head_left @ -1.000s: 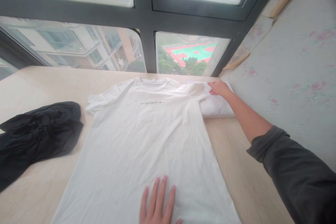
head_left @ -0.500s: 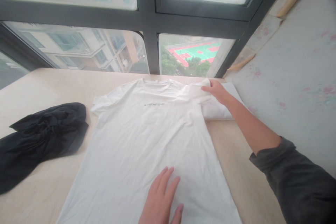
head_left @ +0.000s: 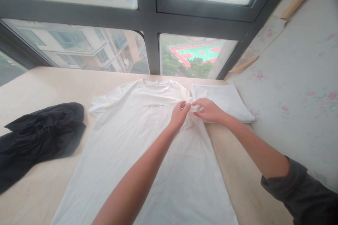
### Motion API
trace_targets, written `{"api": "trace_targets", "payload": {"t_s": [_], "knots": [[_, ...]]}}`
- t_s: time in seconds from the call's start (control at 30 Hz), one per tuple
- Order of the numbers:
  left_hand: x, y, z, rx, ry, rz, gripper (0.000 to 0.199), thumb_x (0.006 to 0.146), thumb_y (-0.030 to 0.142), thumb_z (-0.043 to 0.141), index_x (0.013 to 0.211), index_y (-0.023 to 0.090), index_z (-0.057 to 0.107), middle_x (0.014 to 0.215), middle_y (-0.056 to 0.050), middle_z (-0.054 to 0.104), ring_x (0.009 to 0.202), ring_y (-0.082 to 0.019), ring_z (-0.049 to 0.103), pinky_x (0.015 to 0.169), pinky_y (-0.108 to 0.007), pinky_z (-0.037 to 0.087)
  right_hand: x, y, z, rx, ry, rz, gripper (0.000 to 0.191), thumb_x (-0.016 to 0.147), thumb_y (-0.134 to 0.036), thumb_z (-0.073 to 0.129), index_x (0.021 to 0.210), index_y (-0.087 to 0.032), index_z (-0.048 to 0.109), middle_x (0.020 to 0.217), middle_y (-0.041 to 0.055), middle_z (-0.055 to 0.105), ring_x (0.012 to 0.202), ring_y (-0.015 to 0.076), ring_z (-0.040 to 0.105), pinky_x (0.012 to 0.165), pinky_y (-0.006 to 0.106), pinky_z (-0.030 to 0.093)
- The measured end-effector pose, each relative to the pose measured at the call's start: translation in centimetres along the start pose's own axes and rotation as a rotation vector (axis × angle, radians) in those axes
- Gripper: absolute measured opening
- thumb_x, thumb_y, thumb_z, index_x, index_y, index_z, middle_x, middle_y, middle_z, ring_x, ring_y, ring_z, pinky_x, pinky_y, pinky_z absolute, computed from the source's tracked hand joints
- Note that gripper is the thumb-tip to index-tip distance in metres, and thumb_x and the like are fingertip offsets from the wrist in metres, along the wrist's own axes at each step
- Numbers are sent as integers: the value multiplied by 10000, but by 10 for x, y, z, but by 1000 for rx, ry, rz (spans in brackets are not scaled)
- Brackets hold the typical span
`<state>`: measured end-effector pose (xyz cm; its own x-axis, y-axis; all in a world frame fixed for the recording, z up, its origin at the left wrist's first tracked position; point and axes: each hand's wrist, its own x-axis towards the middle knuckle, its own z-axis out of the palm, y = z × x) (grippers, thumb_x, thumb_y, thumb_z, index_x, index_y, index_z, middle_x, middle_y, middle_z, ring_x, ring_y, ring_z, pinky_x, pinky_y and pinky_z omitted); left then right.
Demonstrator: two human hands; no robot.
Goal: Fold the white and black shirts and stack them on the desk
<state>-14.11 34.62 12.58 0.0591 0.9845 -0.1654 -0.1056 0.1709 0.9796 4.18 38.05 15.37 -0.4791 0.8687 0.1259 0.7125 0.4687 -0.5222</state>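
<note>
A white T-shirt (head_left: 148, 147) with small dark lettering across its chest lies spread on the pale surface, neckline toward the window. Its left-hand sleeve lies out flat, while the right-hand sleeve is bunched between my two hands. My left hand (head_left: 180, 113) pinches the shirt at the inner side of that sleeve. Just to its right, my right hand (head_left: 207, 109) holds the sleeve's outer edge, fingers closed on the cloth. The fingertips of both hands are nearly touching.
A crumpled black cloth (head_left: 50, 132) lies at the left on the pale surface (head_left: 50, 84). Folded white fabric (head_left: 224, 100) sits behind my right hand. A dark-framed window (head_left: 151, 24) stands at the back, with a flowered wall (head_left: 298, 88) at the right.
My left hand has moved up from the shirt's lower middle and closed on the sleeve. My right hand has come down and inward, bunching the sleeve and uncovering more of the folded white fabric.
</note>
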Motion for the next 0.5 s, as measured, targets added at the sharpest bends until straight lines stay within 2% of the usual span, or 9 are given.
{"api": "trace_targets", "payload": {"t_s": [0.13,0.2,0.27,0.33,0.4,0.5], "knots": [[15,1,11,-75,-42,-51,553,841,424,676,1318,181,539,1398,-171,580,1241,-276,588,983,-384,476,0,0,-4,95,20,150,385,866,-462,643,1169,-226,673,1050,63,718,992,231,655,902,351,482],[17,4,14,-126,-82,-46,509,867,418,633,1317,203,532,1389,-143,597,1228,-258,598,964,-375,486,6,3,-8,197,22,223,425,897,-467,603,1249,-232,630,1083,56,715,978,211,656,881,327,490],[19,9,16,-169,-119,-35,498,877,407,611,1326,213,515,1378,-122,613,1219,-245,607,964,-373,487,16,9,-12,293,33,294,403,931,-468,543,1242,-224,625,1147,68,704,981,205,654,844,309,501],[20,12,19,-190,-144,-20,514,854,377,640,1324,210,514,1374,-116,622,1216,-243,607,985,-381,476,30,15,-18,383,55,438,408,958,-507,475,1154,-192,646,1142,103,704,917,207,666,766,303,518],[21,13,22,-196,-155,-8,533,820,330,674,1315,200,524,1364,-122,630,1209,-246,610,1010,-394,460,46,20,-24,440,30,615,455,962,-555,445,1012,-157,661,1026,141,723,792,207,674,690,311,523],[20,11,26,-201,-159,8,554,786,271,675,1310,172,525,1331,-143,647,1184,-251,622,1023,-415,450,70,22,-28,415,-83,742,403,901,-531,587,765,-156,642,762,134,703,639,202,643,636,332,510]]}}
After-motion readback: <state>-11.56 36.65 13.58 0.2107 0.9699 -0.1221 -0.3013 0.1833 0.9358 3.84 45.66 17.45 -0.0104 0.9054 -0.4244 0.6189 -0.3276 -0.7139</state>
